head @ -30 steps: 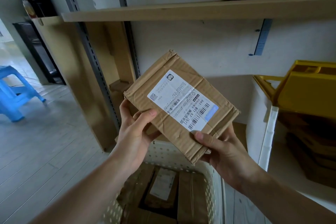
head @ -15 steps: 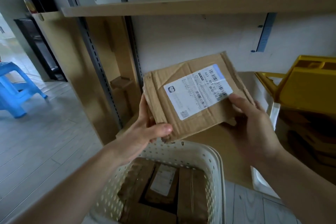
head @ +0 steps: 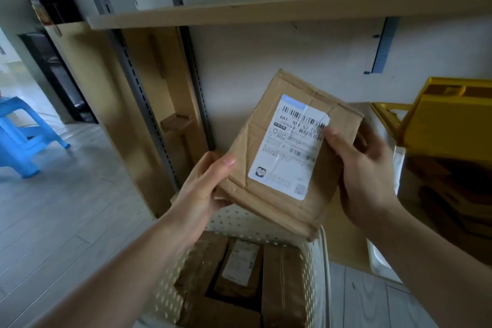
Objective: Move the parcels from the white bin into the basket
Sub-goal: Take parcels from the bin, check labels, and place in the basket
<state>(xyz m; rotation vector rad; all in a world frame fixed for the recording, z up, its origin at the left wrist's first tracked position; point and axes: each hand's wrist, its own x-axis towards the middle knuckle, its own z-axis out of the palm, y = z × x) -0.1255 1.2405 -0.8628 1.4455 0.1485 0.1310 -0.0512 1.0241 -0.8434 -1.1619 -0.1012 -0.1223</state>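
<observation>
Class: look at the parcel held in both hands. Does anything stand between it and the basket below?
Nothing visible does. The parcel, held by left hand and right hand, hangs above the open basket, which already holds parcels.

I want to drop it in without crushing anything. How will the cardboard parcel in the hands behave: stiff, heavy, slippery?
The cardboard parcel looks creased and dented, so probably somewhat soft rather than rigid. The left hand and right hand hold it only by its edges, which suggests it is light. Its taped label may be slick.
</observation>
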